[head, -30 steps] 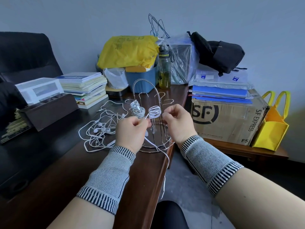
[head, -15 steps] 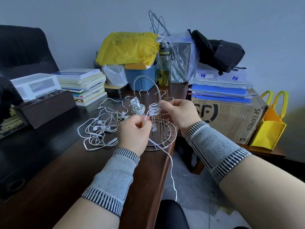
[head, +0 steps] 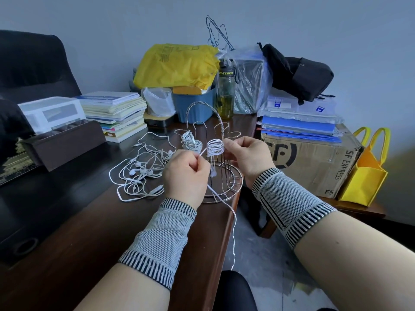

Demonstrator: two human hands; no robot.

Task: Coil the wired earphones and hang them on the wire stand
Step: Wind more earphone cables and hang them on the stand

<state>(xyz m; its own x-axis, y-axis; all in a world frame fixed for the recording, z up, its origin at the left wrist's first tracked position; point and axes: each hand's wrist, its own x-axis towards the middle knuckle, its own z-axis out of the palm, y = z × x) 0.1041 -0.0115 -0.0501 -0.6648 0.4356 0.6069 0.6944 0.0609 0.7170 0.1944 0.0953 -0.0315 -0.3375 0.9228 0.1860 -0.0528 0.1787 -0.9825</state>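
While pinched, white earphone coil [head: 215, 147], tight loops

A single head-worn wide-angle view looks forward and down, close over both hands [head: 215, 167] at the dark brown wooden table [head: 94, 221], its far clutter and grey wall beyond.

At the upper centre of the frame we see a crumpled yellow plastic bag [head: 177, 63] above a blue plastic bin [head: 194, 106], beside a clear green-tinted drink bottle [head: 225, 95]. At left sits a stack of paperback books [head: 116, 113]; at right, a brown cardboard shipping box [head: 314, 162] and a yellow felt tote bag [head: 363, 176].
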